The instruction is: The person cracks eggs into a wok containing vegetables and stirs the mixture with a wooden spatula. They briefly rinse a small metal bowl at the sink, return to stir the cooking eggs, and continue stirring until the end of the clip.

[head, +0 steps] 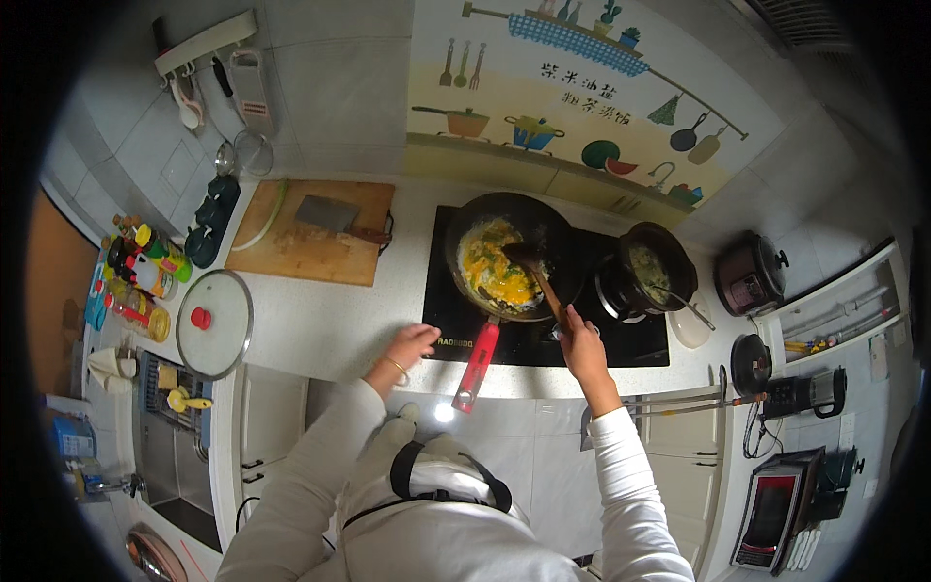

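My right hand [584,344] grips the handle of a wooden spatula [549,291]. The spatula's dark blade rests in a black wok [564,225], at the edge of a yellow-and-white egg mixture with green bits [498,265]. The wok's red handle [478,367] points towards me, and neither hand touches it. To the left of that handle, my left hand [413,345] hovers over the counter's front edge with loosely bent fingers and nothing visible in it. Beneath the wok is a black glass cooktop [524,349].
A dark pot [691,273] with a metal utensil in it occupies the right burner. On the left lie a wooden cutting board [284,254] with a cleaver [327,213], a glass lid [218,342] and several bottles [149,262]. A rice cooker [749,273] stands at the right.
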Demonstrator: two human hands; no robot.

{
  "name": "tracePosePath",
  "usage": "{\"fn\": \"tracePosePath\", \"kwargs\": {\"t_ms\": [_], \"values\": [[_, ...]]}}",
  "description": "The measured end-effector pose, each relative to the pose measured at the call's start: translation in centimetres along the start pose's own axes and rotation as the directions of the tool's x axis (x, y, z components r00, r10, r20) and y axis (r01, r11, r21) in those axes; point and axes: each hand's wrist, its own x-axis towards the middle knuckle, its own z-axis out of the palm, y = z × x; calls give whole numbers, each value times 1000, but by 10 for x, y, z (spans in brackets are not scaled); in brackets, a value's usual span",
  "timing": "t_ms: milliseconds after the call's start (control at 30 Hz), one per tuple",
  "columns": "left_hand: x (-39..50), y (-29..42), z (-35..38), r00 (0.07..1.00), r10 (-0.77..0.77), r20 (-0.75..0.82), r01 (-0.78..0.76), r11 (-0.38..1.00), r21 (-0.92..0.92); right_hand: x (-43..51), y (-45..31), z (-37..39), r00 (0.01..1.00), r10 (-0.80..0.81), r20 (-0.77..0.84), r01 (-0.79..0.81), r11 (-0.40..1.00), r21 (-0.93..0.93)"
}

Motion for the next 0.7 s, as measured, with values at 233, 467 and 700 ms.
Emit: {"fn": "tracePosePath", "kwargs": {"t_ms": [233,467,700], "values": [[-21,-6,-97,762,562,-321,-175,657,733,-41,69,15,869,432,-240,-91,617,781],[-67,34,-72,875,57,-481,406,454,793,-152,149,159,749,663,-1,-663,749,-4],[-78,4,-86,789,-127,-602,546,593,591,-175,162,279,749,551,369,-545,828,-130]]}}
